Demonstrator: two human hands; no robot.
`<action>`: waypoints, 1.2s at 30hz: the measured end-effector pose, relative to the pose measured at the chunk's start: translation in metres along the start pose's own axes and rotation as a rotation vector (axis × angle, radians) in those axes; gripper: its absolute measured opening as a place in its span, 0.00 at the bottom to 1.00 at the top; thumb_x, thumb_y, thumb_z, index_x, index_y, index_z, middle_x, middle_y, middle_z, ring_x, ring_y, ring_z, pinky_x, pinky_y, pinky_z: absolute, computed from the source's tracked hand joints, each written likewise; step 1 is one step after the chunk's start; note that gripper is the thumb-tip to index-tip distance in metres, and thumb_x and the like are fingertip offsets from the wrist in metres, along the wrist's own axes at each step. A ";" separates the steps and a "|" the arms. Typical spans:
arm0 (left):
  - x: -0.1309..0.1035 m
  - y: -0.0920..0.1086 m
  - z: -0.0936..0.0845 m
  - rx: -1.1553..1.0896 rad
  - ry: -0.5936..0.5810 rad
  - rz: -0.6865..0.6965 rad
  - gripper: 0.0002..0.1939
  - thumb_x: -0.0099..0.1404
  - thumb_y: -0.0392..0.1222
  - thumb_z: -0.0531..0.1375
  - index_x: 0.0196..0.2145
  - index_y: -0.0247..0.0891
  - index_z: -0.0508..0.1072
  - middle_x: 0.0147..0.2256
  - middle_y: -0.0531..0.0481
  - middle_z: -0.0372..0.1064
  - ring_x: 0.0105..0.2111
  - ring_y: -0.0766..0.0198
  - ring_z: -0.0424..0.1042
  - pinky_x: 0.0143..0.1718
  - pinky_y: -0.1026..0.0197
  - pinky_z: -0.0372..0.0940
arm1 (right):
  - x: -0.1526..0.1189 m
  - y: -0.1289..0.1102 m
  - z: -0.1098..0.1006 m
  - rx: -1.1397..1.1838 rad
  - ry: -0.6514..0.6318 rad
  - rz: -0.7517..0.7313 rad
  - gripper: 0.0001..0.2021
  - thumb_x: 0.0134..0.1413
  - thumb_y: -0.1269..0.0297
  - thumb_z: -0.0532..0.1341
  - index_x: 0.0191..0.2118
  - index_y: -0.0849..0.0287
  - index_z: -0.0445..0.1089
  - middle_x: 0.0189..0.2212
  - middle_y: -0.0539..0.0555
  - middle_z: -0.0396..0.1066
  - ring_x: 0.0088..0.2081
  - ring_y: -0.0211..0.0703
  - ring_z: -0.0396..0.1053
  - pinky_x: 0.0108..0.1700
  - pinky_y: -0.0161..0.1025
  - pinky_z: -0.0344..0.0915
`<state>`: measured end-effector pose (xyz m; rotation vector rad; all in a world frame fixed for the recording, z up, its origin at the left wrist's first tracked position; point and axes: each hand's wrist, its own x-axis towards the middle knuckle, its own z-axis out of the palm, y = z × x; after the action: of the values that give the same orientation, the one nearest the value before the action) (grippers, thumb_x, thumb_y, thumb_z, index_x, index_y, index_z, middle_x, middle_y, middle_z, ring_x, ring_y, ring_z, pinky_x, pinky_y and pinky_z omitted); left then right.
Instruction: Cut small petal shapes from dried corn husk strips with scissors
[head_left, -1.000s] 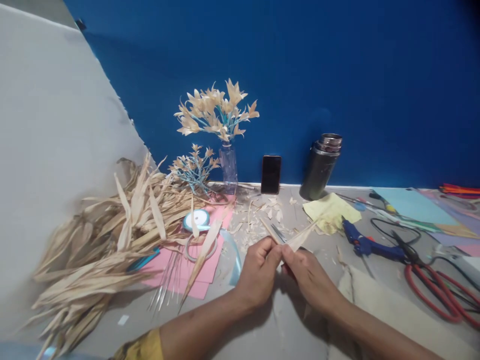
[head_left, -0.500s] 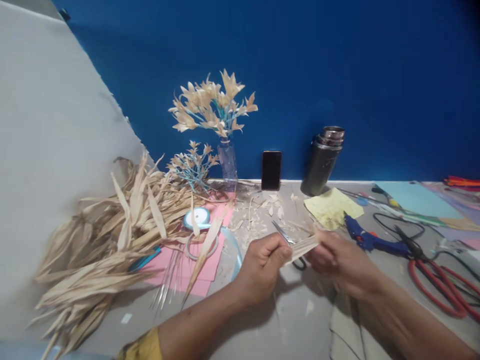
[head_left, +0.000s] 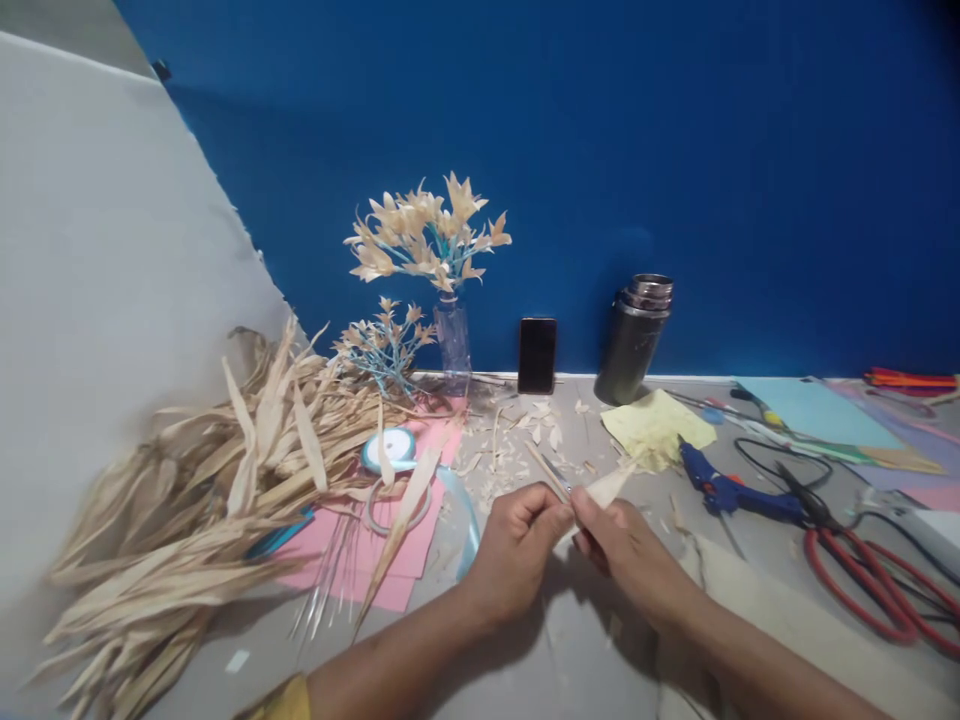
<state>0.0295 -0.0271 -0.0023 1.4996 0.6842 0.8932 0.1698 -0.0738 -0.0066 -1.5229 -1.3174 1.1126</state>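
My left hand (head_left: 525, 540) is closed on a pale piece of dry husk (head_left: 609, 486) at the lower middle. My right hand (head_left: 626, 545) pinches the same husk, its thumb close to the left thumb. The husk's wide end points up and right past the right fingers. Behind the hands, small scissors (head_left: 551, 470) show only in part; the fingers hide the rest. Husk scraps (head_left: 517, 440) are scattered on the table beyond them.
A husk pile (head_left: 247, 450), pink paper (head_left: 390, 585) and a ribbon spool (head_left: 388, 449) lie left. Husk flowers (head_left: 427, 235), a phone (head_left: 537, 356) and a flask (head_left: 634, 340) stand behind. Right are yellow paper (head_left: 660, 420), a glue gun (head_left: 739, 493) and red-handled scissors (head_left: 862, 585).
My right hand has moved left, close to my left hand. The husk, stretched between the hands before, now points up and right beyond the right fingers. The view has shifted slightly.
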 end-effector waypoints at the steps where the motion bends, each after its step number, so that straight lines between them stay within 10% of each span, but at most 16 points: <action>1: -0.001 0.001 0.001 -0.024 -0.047 0.007 0.18 0.67 0.48 0.57 0.25 0.36 0.74 0.25 0.47 0.73 0.29 0.61 0.70 0.38 0.58 0.65 | -0.001 -0.002 0.000 0.000 -0.004 0.007 0.33 0.59 0.33 0.49 0.15 0.56 0.56 0.14 0.44 0.46 0.20 0.36 0.45 0.25 0.38 0.43; 5: 0.000 0.005 0.002 -0.024 -0.127 0.020 0.17 0.68 0.47 0.56 0.26 0.36 0.75 0.25 0.48 0.71 0.30 0.61 0.70 0.40 0.56 0.66 | 0.001 -0.006 -0.014 0.156 -0.109 0.055 0.34 0.58 0.34 0.53 0.12 0.56 0.52 0.11 0.43 0.43 0.18 0.33 0.42 0.25 0.39 0.40; 12: 0.009 -0.003 -0.011 -0.121 0.163 -0.047 0.18 0.64 0.53 0.59 0.23 0.40 0.61 0.17 0.60 0.50 0.18 0.71 0.48 0.20 0.66 0.47 | 0.022 -0.004 -0.072 0.588 0.035 0.044 0.31 0.55 0.33 0.56 0.18 0.55 0.53 0.16 0.41 0.40 0.20 0.34 0.34 0.21 0.34 0.34; 21: 0.008 -0.001 -0.008 0.038 0.029 -0.013 0.15 0.63 0.48 0.61 0.23 0.36 0.71 0.24 0.49 0.70 0.28 0.63 0.68 0.34 0.60 0.62 | 0.004 0.003 -0.011 0.028 -0.088 -0.066 0.33 0.56 0.31 0.51 0.25 0.60 0.67 0.20 0.46 0.54 0.23 0.37 0.50 0.26 0.36 0.47; 29: 0.007 0.002 -0.006 -0.058 -0.022 -0.082 0.16 0.58 0.50 0.66 0.24 0.36 0.68 0.21 0.54 0.63 0.22 0.70 0.57 0.26 0.64 0.53 | 0.003 -0.002 -0.019 -0.027 0.070 0.039 0.34 0.54 0.28 0.48 0.15 0.55 0.56 0.15 0.45 0.46 0.21 0.36 0.45 0.26 0.39 0.44; 36: 0.010 -0.003 -0.007 -0.178 -0.148 -0.102 0.15 0.58 0.49 0.67 0.25 0.36 0.71 0.24 0.47 0.71 0.27 0.63 0.68 0.33 0.60 0.61 | 0.000 0.004 -0.015 -0.101 -0.074 -0.080 0.34 0.59 0.32 0.46 0.17 0.56 0.61 0.15 0.45 0.48 0.21 0.38 0.49 0.26 0.39 0.45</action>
<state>0.0291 -0.0150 -0.0042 1.3450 0.5533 0.7375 0.1855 -0.0748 -0.0066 -1.5003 -1.4920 1.0746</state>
